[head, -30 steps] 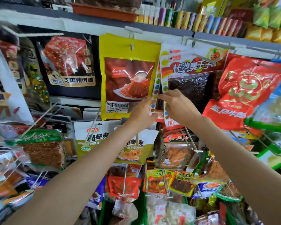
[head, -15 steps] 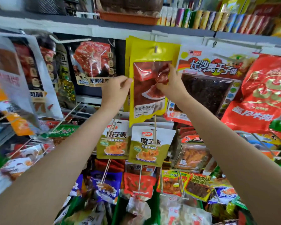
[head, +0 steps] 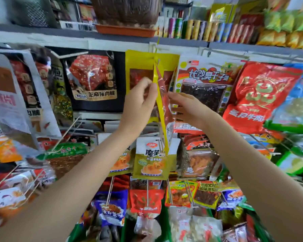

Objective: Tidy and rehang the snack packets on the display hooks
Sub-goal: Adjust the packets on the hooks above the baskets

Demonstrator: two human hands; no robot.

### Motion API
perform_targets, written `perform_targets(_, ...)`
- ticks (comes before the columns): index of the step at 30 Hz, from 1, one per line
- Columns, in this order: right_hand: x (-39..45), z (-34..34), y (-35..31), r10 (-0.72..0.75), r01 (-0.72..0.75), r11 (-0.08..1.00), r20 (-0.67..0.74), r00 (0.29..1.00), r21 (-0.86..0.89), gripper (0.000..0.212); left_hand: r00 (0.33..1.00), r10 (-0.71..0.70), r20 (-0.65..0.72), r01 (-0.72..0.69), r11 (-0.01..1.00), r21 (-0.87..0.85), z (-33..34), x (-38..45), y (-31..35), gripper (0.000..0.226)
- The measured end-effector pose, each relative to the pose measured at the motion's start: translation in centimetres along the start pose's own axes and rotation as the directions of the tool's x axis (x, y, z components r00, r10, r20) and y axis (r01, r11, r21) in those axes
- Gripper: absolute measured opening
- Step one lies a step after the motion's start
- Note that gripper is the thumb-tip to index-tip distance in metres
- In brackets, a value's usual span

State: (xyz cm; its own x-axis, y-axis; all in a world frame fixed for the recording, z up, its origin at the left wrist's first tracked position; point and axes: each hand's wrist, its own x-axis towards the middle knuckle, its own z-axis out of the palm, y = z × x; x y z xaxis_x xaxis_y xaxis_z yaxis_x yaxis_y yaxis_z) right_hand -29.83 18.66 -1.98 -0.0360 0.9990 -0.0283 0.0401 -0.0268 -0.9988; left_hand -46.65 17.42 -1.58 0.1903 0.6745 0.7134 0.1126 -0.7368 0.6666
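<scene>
A yellow snack packet [head: 162, 109] with a red window hangs from a hook [head: 157, 59] under the shelf, turned edge-on toward me. More yellow packets [head: 138, 65] of the same kind hang flat behind it. My left hand [head: 138, 103] pinches the turned packet's left edge with curled fingers. My right hand [head: 185, 107] touches its right face with fingers extended. Both hands are at the packet's middle, below the hook.
A black meat packet [head: 93, 79] hangs to the left, a white and a red packet [head: 257, 95] to the right. Lower hooks carry olive konjac packets [head: 150, 159] and several small bags. Metal hook rods [head: 66, 133] jut out toward me. The shelf above [head: 182, 42] holds tubes and bags.
The front yellow packet has swung from facing me to edge-on. My left hand moved right onto its edge, and my right hand dropped lower along its face.
</scene>
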Motion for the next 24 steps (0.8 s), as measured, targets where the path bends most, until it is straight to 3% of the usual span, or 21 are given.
perform_targets(4,-0.3,-0.4,-0.2,-0.05,0.053,0.998,-0.11,0.993,0.028,0.027,0.998,0.009,0.058,-0.011,0.999,0.039,-0.2,-1.0,0.2,0.033)
perform_targets(7,-0.4,0.1,-0.4,-0.073,0.078,0.997,-0.25,0.965,0.011,0.044,0.998,0.017,0.063,-0.027,0.989,0.149,-0.8,-1.5,-0.3,0.033)
perform_targets(9,-0.5,0.5,-0.3,-0.1,0.096,0.995,-0.313,0.944,-0.028,0.044,1.0,-0.009,0.011,0.006,0.967,0.256,-1.6,-1.5,-1.6,0.025)
perform_targets(11,-0.5,1.0,-0.1,-0.119,0.102,0.993,-0.348,0.93,-0.067,0.041,0.991,-0.122,-0.048,0.131,0.943,0.307,-2.8,-1.2,-3.8,0.008)
perform_targets(14,-0.6,1.7,0.2,-0.12,0.075,0.988,-0.358,0.926,-0.138,0.042,0.936,-0.352,-0.009,0.33,0.866,0.377,-4.4,-1.8,-7.3,0.029)
perform_targets(17,-1.3,3.2,0.2,-0.213,0.089,0.937,-0.35,0.912,-0.338,0.043,0.886,-0.464,0.003,0.418,0.801,0.43,-5.9,-3.5,-9.8,0.032)
perform_targets(19,-2.1,4.9,0.4,-0.368,0.167,0.831,-0.299,0.881,-0.53,0.037,0.854,-0.52,-0.018,0.478,0.77,0.423,-7.0,-4.9,-11.1,0.033)
perform_targets(21,-2.7,7.3,1.7,-0.451,0.228,0.685,-0.158,0.878,-0.692,0.029,0.84,-0.542,-0.03,0.495,0.742,0.452,-8.1,-6.1,-12.1,0.031)
perform_targets(24,-2.7,11.0,5.4,-0.295,0.253,0.494,0.113,0.949,-0.832,0.031,0.845,-0.533,-0.031,0.483,0.739,0.47,-9.7,-7.6,-13.0,0.03)
